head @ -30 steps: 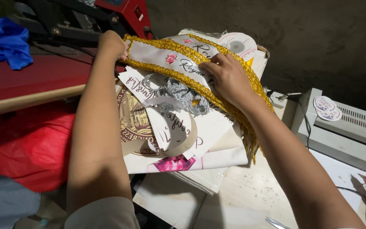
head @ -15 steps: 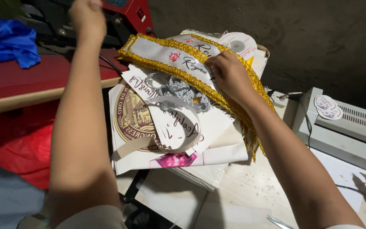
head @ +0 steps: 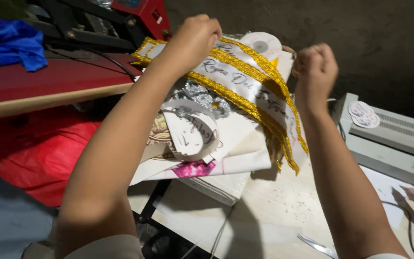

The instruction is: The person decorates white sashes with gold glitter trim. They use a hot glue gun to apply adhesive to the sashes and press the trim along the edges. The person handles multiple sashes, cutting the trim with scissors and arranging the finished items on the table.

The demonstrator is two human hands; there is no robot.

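Over the counter [head: 283, 211], both hands were seen raised above a pile of printed material. Left hand [head: 195, 38] was closed on the upper edge of a white sash [head: 238, 79] trimmed with gold braid; grip on the fabric looked like a pinch, fingertips hidden behind the knuckles. Right hand [head: 316, 69] was clenched into a fist just off the sash's right side; whether anything was held inside it could not be told. Sash was laid diagonally across the pile, from upper left by the red heat press [head: 120, 21] down to lower right, where its end was hung over the stack edge. Script lettering was seen along its white band. Under it: silver glitter cutouts [head: 202, 96], a curled white paper strip [head: 190, 132], a sheet with a round brown emblem [head: 159, 136], and stacked white sheets [head: 238, 151]. A white tape roll [head: 262, 45] was seen behind the sash. A grey laminator [head: 394, 139] with round stickers [head: 364, 115] on top was placed at right. Blue cloth [head: 8, 45] and a red bag [head: 37, 153] were noted at left.
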